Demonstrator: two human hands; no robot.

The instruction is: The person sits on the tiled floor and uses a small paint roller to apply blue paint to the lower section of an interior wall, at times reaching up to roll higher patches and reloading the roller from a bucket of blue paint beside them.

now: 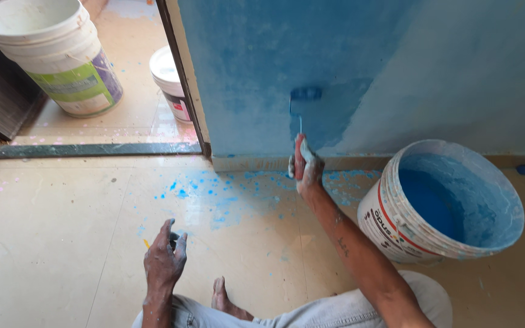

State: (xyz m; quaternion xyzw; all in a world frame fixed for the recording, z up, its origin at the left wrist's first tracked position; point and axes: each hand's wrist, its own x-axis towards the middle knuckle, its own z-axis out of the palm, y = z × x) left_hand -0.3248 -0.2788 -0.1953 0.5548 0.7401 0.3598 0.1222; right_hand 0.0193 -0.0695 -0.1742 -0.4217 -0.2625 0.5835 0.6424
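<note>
Against the blue wall (262, 54), low above the skirting: paint roller (305, 94), handle running straight down into right hand (305, 167), fist closed round it. Left hand (164, 258) well back, loosely curled, empty. Paint bucket (396, 237) right of the roller.

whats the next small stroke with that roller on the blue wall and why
Probably roll sideways to the right along the bottom of the wall. The right hand holds the small paint roller at the edge of the darker fresh blue patch, and the wall to the right looks much paler. The left hand rests over the floor, and the bucket of blue paint sits close by on the right.
</note>
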